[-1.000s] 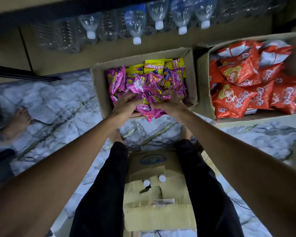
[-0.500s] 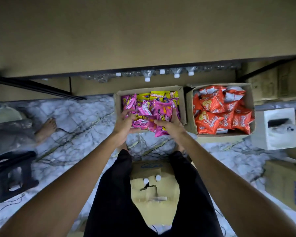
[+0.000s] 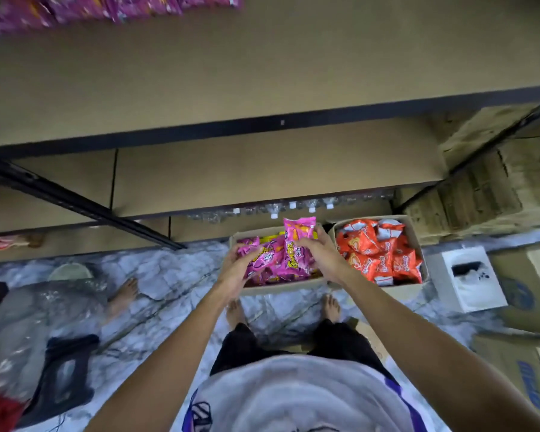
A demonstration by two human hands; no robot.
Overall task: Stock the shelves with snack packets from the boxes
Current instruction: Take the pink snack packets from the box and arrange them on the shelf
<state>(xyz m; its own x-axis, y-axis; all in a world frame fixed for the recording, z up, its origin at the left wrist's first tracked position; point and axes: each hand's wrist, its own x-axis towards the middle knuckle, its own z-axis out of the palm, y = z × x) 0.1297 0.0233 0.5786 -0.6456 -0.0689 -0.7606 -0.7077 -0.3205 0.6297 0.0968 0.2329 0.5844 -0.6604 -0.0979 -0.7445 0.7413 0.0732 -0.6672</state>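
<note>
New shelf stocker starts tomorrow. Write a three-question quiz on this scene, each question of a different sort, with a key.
1. True or false: the left hand is empty.
2. Which colour are the packets in the right-hand box? A green, B orange, C blue.
3. Fill in: the right hand grips ___ snack packets above the neighbouring box.
Key: 1 false, it grips the snack packets too. 2 B, orange packets. 3 pink.

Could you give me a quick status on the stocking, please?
Left hand and right hand both grip pink packets. Held over their box. Nothing between them and shelf.
</note>
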